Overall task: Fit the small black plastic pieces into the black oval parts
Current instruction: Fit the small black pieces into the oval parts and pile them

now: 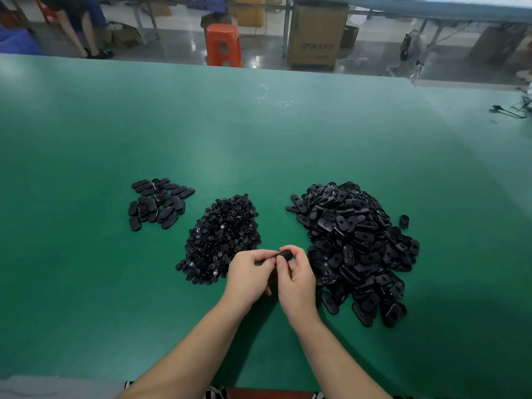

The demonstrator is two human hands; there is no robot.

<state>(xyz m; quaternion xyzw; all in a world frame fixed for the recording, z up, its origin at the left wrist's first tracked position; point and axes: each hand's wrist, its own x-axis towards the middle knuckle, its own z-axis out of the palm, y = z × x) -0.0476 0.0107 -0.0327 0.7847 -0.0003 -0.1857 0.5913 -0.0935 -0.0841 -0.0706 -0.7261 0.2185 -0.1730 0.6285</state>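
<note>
My left hand (250, 276) and my right hand (296, 280) meet above the green table, between two heaps. Together they pinch one black oval part (285, 255) at their fingertips; whether a small piece sits in it is hidden by the fingers. A heap of small black plastic pieces (221, 237) lies just left of my hands. A large heap of black oval parts (357, 249) lies to the right. A smaller group of oval parts (158, 203) lies flat at the far left.
The green table (259, 133) stretches far ahead. One oval part (404, 221) stands alone right of the big heap. Black cables (509, 110) lie at the table's right edge. Beyond the far edge are an orange stool (223, 44) and a cardboard box (315, 36).
</note>
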